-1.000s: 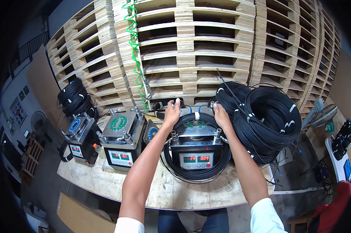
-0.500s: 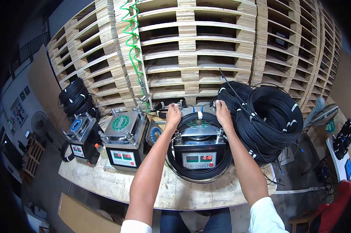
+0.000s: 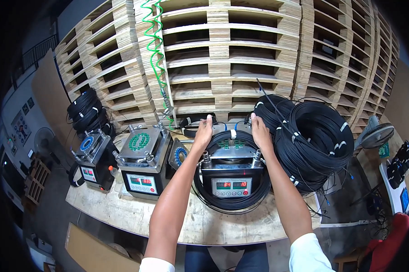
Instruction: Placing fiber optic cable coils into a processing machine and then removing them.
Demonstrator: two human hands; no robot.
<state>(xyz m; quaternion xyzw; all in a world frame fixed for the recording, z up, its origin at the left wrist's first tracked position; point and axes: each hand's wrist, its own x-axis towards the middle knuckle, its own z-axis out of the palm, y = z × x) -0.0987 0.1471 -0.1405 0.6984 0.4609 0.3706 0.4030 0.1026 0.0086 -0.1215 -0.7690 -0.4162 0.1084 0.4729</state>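
Observation:
A polishing machine (image 3: 231, 168) with a steel top and a lit red display stands in front of me. A loop of black cable (image 3: 231, 206) lies around it, bound at the top with a white tie (image 3: 233, 134). My left hand (image 3: 204, 134) is closed at its rear left corner post, thumb upright; the hand hides most of that post. My right hand (image 3: 260, 132) is closed at the rear right corner post (image 3: 249, 121), its thumb up too. The fingers of both hands are partly hidden. Small green connectors (image 3: 231, 144) sit on the top plate.
Two similar machines, one with green parts (image 3: 139, 141) and one with a blue ring (image 3: 87, 143), stand to the left. Big black cable coils (image 3: 315, 140) are piled at the right. Stacked wooden pallets (image 3: 231, 59) rise behind, beside a green coiled hose (image 3: 154, 59).
Both thumbs have straightened upward at the rear posts, while the hands have stayed in nearly the same place. The digits on the front machine's display have changed.

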